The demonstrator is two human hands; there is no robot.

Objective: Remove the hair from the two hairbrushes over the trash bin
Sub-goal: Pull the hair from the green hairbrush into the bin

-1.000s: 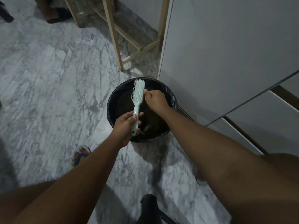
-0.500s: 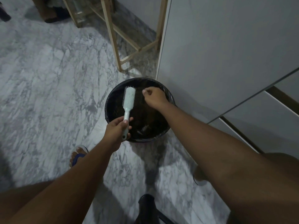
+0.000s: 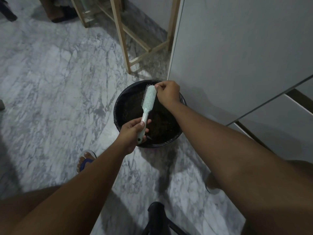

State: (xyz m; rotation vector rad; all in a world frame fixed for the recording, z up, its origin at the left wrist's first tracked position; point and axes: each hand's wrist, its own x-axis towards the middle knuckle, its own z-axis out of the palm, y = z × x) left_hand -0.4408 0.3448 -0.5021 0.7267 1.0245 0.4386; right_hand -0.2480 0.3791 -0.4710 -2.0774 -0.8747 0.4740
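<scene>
1. We see the left hand (image 3: 131, 135) just below the middle of the frame, its fingers wrapped tight around the handle of a pale green hairbrush (image 3: 147, 108).
2. The hairbrush slants up and to the right, its bristled head over the open mouth of the black trash bin (image 3: 118, 106) at the frame's center.
3. The right hand (image 3: 166, 94) is curled at the tip of the brush head, fingertips pinched together there; we cannot tell whether hair is between them.
4. The bin stands on the marble floor (image 3: 50, 82), beside a white cabinet (image 3: 237, 48) on the right.
</scene>
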